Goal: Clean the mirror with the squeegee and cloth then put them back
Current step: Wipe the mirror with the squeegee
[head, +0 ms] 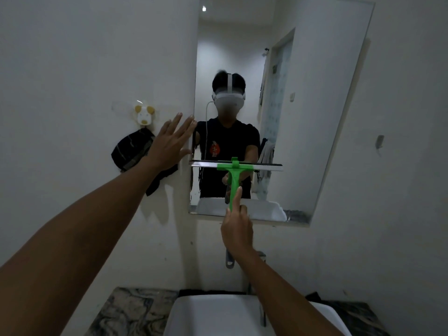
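Note:
A tall frameless mirror (303, 98) hangs on the white wall. My right hand (236, 229) grips the green handle of a squeegee (234, 177), index finger stretched up along it. Its metal and rubber blade lies flat across the lower part of the glass. My left hand (171, 141) is spread flat on the wall, fingertips touching the mirror's left edge. A dark striped cloth (132, 151) hangs from a wall hook to the left, partly behind my left wrist.
A white animal-shaped hook (144, 114) holds the cloth. A white basin (215, 314) sits below, on a marbled counter (126, 311). A tap (261, 257) stands behind my right forearm. A small bracket (379, 141) sits on the right wall.

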